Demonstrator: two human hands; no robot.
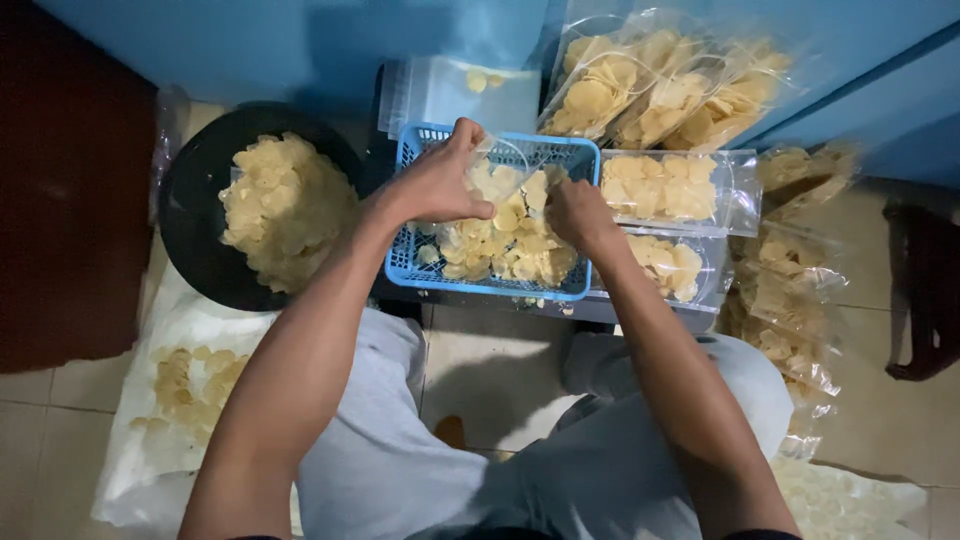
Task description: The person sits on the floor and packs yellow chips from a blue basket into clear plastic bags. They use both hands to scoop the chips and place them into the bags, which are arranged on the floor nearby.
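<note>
Nearest, grey cloth over bent knees above a pale tiled floor. Left hand pinching the crinkly rim of a clear plastic bag; right hand curled inside the bag's mouth among thin, round, pale-yellow chips. Bag resting in a blue latticed plastic basket. To the left, a round black bowl heaped with chips. Beyond and right, glossy filled packets, more leaning against a blue wall.

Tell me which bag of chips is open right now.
The clear bag in the blue basket: the left hand holds its mouth open while the right hand fills it. The other bags lie outside the basket.
</note>
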